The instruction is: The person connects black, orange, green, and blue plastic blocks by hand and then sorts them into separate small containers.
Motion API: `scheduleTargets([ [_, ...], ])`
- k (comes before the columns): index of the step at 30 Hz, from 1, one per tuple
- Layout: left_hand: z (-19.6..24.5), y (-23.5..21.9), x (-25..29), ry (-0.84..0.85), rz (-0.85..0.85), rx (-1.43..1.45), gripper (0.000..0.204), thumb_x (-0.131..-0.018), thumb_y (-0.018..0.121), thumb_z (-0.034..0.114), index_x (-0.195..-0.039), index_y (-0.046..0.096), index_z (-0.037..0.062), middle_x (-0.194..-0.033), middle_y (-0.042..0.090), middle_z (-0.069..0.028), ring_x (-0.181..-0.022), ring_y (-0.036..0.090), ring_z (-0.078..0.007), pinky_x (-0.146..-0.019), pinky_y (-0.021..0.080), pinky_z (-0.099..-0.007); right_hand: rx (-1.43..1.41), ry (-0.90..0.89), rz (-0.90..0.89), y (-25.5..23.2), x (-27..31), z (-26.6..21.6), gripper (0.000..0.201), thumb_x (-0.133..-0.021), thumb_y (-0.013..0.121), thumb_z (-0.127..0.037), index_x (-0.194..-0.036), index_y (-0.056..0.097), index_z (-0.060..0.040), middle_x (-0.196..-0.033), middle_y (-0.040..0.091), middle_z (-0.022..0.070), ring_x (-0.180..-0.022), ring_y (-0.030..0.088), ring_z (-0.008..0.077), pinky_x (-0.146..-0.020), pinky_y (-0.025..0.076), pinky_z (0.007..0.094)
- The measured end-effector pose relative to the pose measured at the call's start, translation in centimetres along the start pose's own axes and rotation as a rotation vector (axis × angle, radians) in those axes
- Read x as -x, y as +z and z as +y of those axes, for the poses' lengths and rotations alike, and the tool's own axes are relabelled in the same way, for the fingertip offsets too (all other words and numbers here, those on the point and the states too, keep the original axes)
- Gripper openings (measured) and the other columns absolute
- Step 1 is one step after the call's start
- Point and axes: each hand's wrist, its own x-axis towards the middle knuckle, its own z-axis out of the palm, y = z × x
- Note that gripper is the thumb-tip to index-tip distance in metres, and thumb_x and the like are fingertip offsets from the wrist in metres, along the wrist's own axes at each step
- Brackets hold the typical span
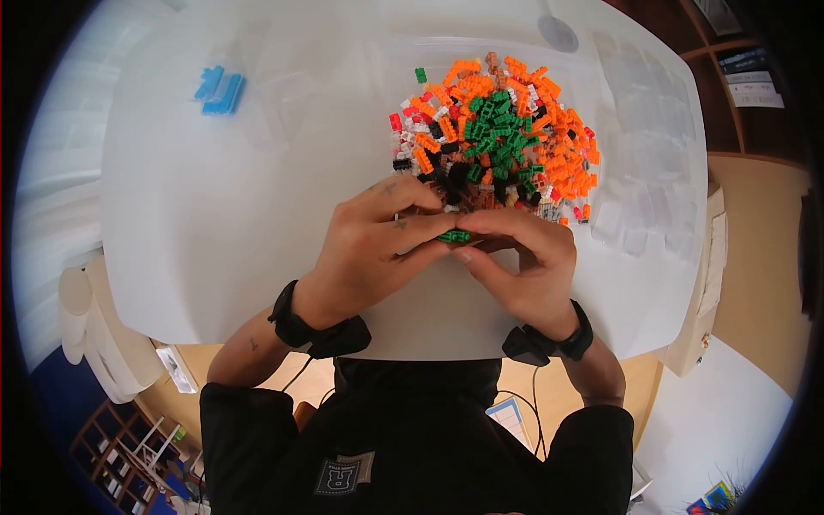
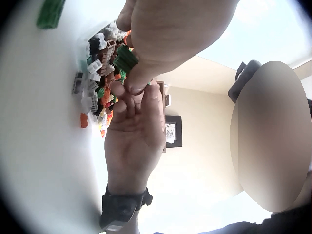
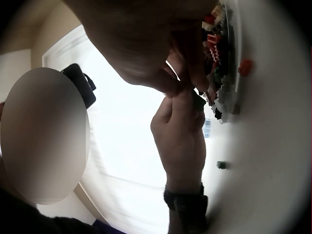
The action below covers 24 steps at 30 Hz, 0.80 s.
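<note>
Both hands meet at the near edge of a pile of small building bricks (image 1: pixel 498 129). Between the fingertips is a small green brick piece (image 1: pixel 453 235), mostly covered by the fingers. My left hand (image 1: pixel 360 236) pinches it from the left with thumb and fingers. From the other side my right hand (image 1: pixel 528 257) grips it between thumb and forefinger. In the left wrist view the green piece (image 2: pixel 126 58) shows ridged sides beside the left thumb. Orange, green, white, black, red and brown bricks lie just beyond the hands.
The pile sits in a clear tray on a white table (image 1: pixel 215 215). Joined blue bricks (image 1: pixel 221 93) stand at the far left. Several clear plastic containers (image 1: pixel 635 206) line the right side. A loose green brick (image 3: pixel 222 165) and an orange brick (image 3: pixel 245 67) lie outside the tray.
</note>
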Motion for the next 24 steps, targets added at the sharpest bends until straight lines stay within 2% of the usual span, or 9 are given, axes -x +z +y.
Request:
scheduleTargets([
  [2,0.0,0.0,0.1,0.015,-0.004,-0.034,0.028,-0.06,0.078,0.003,-0.086,0.069,0.0032,-0.086,0.059,-0.005,-0.076,0.06,-0.0227,-0.061,0.05,-0.0326,0.026,-0.008,0.021,0.1,0.0,0.0,0.024,-0.073,0.074,0.003,-0.097,0.069,-0.0012,-0.086,0.069,0.0101,-0.073,0.067,0.0163,-0.061,0.054,0.0252],
  [4,0.2,-0.1,0.0,0.01,-0.023,-0.12,0.025,-0.06,0.077,0.003,-0.083,0.068,0.0046,-0.086,0.059,-0.0041,-0.079,0.061,-0.0228,-0.062,0.051,-0.0334,0.329,-0.242,-0.029,-0.2,-0.1,0.0,0.029,-0.07,0.077,0.0,-0.097,0.069,-0.0032,-0.083,0.067,0.0105,-0.069,0.065,0.0213,-0.059,0.052,0.0275],
  [5,0.3,-0.1,0.0,0.008,-0.025,-0.119,0.025,-0.06,0.077,0.003,-0.083,0.068,0.0046,-0.086,0.059,-0.0041,-0.079,0.061,-0.0228,-0.062,0.051,-0.0334,0.328,-0.239,-0.028,-0.3,-0.2,0.2,0.029,-0.07,0.077,0.0,-0.097,0.069,-0.0032,-0.083,0.067,0.0105,-0.069,0.065,0.0213,-0.059,0.052,0.0275],
  [7,0.4,-0.1,-0.1,0.025,-0.044,-0.131,0.023,-0.06,0.076,0.003,-0.081,0.068,0.0051,-0.086,0.059,-0.0033,-0.079,0.06,-0.0224,-0.062,0.051,-0.0329,0.374,-0.36,-0.001,-0.4,-0.3,0.4,0.027,-0.068,0.077,-0.002,-0.093,0.069,-0.0033,-0.081,0.065,0.0096,-0.067,0.062,0.0242,-0.057,0.05,0.0298],
  [13,0.5,-0.2,0.0,0.007,-0.116,-0.147,0.022,-0.06,0.077,0.005,-0.08,0.067,0.0051,-0.086,0.059,-0.0023,-0.078,0.058,-0.0225,-0.062,0.05,-0.033,0.341,-0.291,-0.084,-0.2,-0.8,-0.5,0.019,-0.071,0.074,0.001,-0.087,0.065,-0.0024,-0.083,0.062,0.0079,-0.067,0.061,0.0236,-0.057,0.05,0.0319],
  [20,0.2,0.0,0.0,-0.02,-0.159,-0.07,0.02,-0.061,0.077,0.005,-0.079,0.068,0.0039,-0.083,0.059,-0.0043,-0.075,0.057,-0.0235,-0.064,0.049,-0.0338,0.367,-0.329,-0.086,-0.8,-0.6,-0.4,0.019,-0.071,0.073,0.002,-0.087,0.064,-0.0024,-0.083,0.062,0.0081,-0.066,0.062,0.0234,-0.057,0.05,0.0303],
  [22,-0.2,0.0,0.0,-0.002,-0.103,-0.068,0.017,-0.066,0.077,0.004,-0.08,0.068,0.0031,-0.082,0.059,-0.0062,-0.073,0.057,-0.022,-0.063,0.048,-0.0316,0.279,-0.217,-0.024,-1.5,-0.8,-1.1,0.014,-0.076,0.069,0.005,-0.087,0.063,0.0002,-0.084,0.062,0.0093,-0.067,0.063,0.0198,-0.057,0.051,0.0281],
  [23,0.0,-0.2,0.0,-0.002,-0.096,-0.073,0.017,-0.066,0.077,0.004,-0.08,0.068,0.0031,-0.082,0.059,-0.0062,-0.073,0.057,-0.022,-0.063,0.048,-0.0316,0.278,-0.224,-0.029,-1.9,-0.9,-1.4,0.014,-0.076,0.069,0.005,-0.087,0.063,0.0002,-0.084,0.062,0.0093,-0.067,0.063,0.0198,-0.057,0.051,0.0281],
  [24,0.5,-0.7,-0.2,-0.139,-0.127,0.032,0.015,-0.068,0.077,0.004,-0.082,0.069,0.0029,-0.081,0.06,-0.0053,-0.072,0.057,-0.0186,-0.06,0.045,-0.0291,0.06,-0.114,0.027,-2.4,-0.9,-1.8,0.012,-0.078,0.067,0.007,-0.088,0.062,0.0018,-0.084,0.063,0.0097,-0.069,0.063,0.0182,-0.058,0.052,0.0274],
])
